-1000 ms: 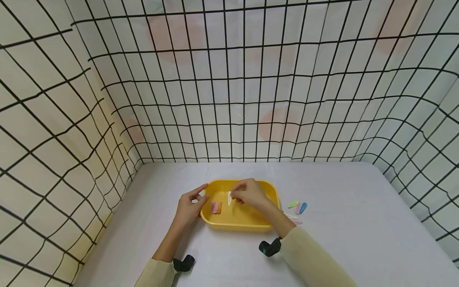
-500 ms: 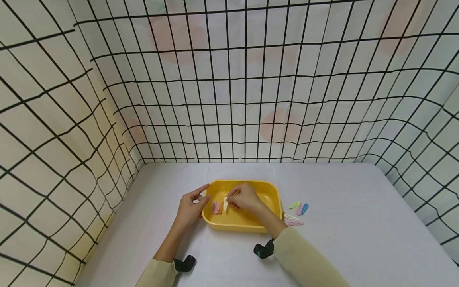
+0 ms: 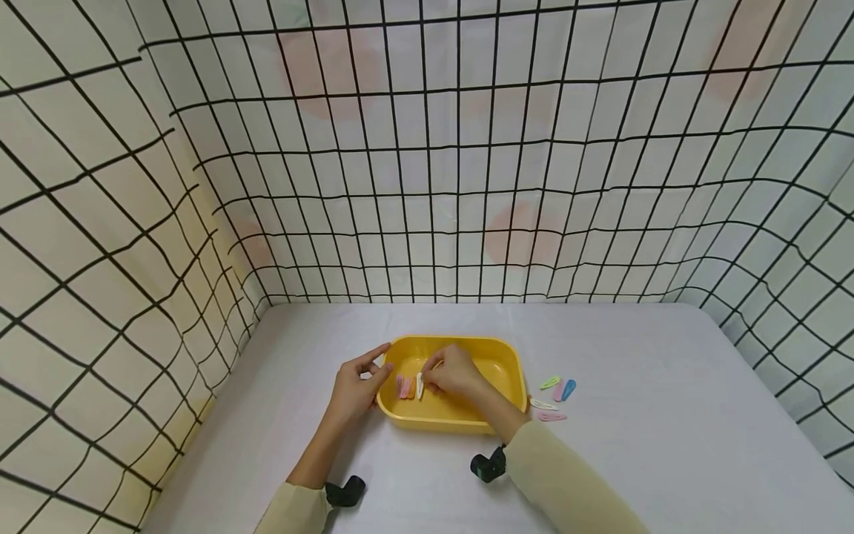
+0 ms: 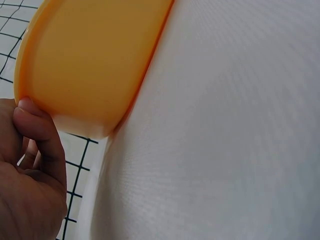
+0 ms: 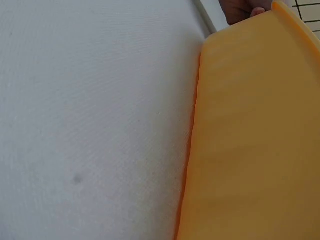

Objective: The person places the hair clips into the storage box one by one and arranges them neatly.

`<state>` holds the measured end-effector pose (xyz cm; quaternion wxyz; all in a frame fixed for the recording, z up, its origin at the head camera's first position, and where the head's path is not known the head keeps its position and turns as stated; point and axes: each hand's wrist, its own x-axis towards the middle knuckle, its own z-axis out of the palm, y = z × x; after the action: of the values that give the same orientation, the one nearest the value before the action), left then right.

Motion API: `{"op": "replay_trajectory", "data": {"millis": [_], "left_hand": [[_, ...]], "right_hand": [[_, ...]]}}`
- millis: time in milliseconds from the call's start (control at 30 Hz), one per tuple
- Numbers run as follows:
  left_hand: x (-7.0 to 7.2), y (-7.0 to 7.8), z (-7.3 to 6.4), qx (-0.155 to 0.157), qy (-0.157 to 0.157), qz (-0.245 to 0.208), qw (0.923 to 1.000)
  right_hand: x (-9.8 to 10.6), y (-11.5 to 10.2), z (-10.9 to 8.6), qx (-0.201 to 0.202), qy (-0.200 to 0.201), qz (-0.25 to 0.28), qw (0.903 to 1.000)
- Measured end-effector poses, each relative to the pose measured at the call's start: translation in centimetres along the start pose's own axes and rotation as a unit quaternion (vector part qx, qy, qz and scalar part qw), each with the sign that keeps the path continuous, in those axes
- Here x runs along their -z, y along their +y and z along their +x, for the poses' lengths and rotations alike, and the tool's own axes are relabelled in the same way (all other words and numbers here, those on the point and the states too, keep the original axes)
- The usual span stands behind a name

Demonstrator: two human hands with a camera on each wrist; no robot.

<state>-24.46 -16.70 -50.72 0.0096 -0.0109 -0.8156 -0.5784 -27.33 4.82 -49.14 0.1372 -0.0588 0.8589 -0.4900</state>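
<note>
A yellow tray (image 3: 447,425) stands on the white table. My left hand (image 3: 356,386) grips its left rim; in the left wrist view the thumb (image 4: 34,120) lies against the tray wall (image 4: 95,70). Inside the tray, my right hand (image 3: 454,372) has its fingertips at the top of a white snap hair clip (image 3: 419,387), pinching it near the tray floor. Just left of it, an orange hair clip (image 3: 411,389) and pink hair clips (image 3: 403,387) lie side by side. In the right wrist view the tray's outer wall (image 5: 250,125) hides the right fingers.
Right of the tray, on the table, lie a green clip (image 3: 550,382), a blue clip (image 3: 568,390), another white clip (image 3: 543,405) and a pink clip (image 3: 551,417). A black grid net (image 3: 457,222) over white cloth encloses the table's back and sides.
My right hand has moved left and down with the white hair clip, bringing it beside the orange one. The left hand stays on the tray rim.
</note>
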Motion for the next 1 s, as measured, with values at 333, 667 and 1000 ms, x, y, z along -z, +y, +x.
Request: {"op": "replay_trajectory", "data": {"millis": [333,667,1000], "left_hand": [[-0.07,-0.04,0.07,0.005,0.007,0.001,1.0000],[-0.03,-0.14,0.07,0.001,0.002,-0.008,1.0000],[-0.09,-0.02,-0.03,0.002,0.002,-0.008,1.0000]], "right_hand": [[-0.37,-0.07,-0.20,-0.006,0.007,-0.024,0.9997],[-0.37,-0.20,-0.16,-0.008,0.014,-0.035,0.9992],[-0.36,-0.11,-0.25,-0.005,0.014,-0.033,0.9993]]}}
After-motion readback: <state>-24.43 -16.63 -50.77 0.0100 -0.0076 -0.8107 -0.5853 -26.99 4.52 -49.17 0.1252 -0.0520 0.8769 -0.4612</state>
